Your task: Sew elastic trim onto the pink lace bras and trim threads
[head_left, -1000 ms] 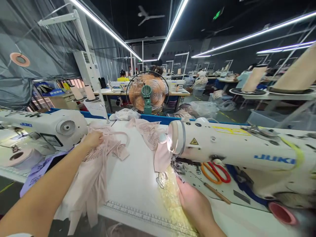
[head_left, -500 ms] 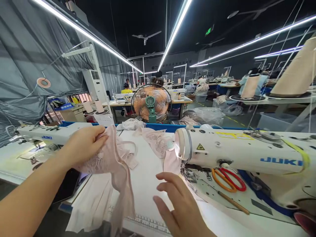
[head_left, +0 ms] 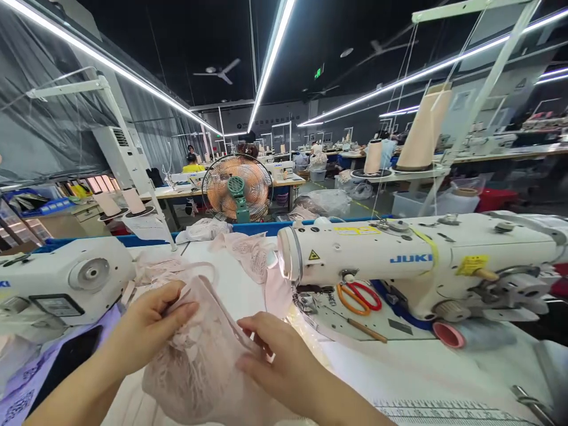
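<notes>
A pale pink lace garment point(head_left: 208, 361) hangs between my two hands above the white table. My left hand point(head_left: 148, 325) pinches its upper edge, thumb against fingers. My right hand point(head_left: 279, 355) has closed on the garment's right edge, with part of the fingers hidden behind the cloth. Behind the garment, more pink lace pieces point(head_left: 248, 251) lie on the table, reaching up to the needle end of the white sewing machine point(head_left: 355, 248). Orange- and red-handled scissors point(head_left: 359, 297) and a wooden-handled tool point(head_left: 367, 330) rest on the machine bed.
A second machine point(head_left: 84, 275) stands at the left, with a dark phone point(head_left: 66, 361) near it. A caged fan point(head_left: 237, 186) is beyond the table. Thread cones point(head_left: 423, 130) stand at the back right; a printed ruler point(head_left: 444, 411) runs along the front edge.
The view has turned right. My left hand has brought the garment in nearer the middle, and my right hand, open before, has taken hold of its edge.
</notes>
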`<state>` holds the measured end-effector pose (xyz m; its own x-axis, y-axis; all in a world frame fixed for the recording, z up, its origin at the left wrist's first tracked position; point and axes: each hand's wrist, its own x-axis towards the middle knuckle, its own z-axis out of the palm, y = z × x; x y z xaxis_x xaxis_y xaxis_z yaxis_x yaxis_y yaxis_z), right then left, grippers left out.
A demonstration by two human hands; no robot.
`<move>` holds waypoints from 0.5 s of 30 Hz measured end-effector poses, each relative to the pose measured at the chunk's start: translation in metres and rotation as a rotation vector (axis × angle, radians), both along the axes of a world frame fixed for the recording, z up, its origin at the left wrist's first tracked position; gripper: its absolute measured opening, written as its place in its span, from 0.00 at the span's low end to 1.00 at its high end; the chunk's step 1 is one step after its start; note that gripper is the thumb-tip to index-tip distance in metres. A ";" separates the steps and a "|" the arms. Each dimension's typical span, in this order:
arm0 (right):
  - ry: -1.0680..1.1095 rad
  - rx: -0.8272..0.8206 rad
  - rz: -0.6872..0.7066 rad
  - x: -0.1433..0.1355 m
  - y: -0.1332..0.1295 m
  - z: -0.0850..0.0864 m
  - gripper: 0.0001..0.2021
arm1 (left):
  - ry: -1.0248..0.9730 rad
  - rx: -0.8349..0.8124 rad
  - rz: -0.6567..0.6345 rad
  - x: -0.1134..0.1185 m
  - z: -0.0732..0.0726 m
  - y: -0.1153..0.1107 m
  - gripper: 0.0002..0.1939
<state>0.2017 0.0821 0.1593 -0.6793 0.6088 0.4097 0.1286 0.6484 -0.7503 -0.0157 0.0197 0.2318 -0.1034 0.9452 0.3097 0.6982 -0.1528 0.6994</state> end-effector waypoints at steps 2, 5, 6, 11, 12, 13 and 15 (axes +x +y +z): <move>-0.016 0.017 0.032 0.004 0.000 -0.001 0.15 | -0.103 -0.032 -0.010 0.003 -0.008 0.004 0.10; -0.026 0.008 0.024 0.005 0.001 -0.001 0.08 | -0.252 -0.109 -0.039 0.006 -0.017 0.009 0.11; -0.034 0.002 0.018 0.006 0.002 -0.001 0.06 | -0.285 -0.132 -0.048 0.006 -0.020 0.010 0.11; -0.131 0.031 -0.010 0.008 0.005 -0.003 0.14 | -0.330 -0.218 -0.091 0.001 -0.033 0.011 0.13; -0.170 0.053 -0.022 0.008 0.005 -0.004 0.13 | -0.339 -0.225 -0.094 0.001 -0.034 0.012 0.13; -0.213 0.076 -0.037 0.009 0.006 -0.005 0.12 | -0.356 -0.231 -0.098 0.002 -0.036 0.012 0.13; -0.305 0.115 -0.059 0.011 0.006 -0.007 0.10 | -0.418 -0.239 -0.115 0.004 -0.038 0.015 0.13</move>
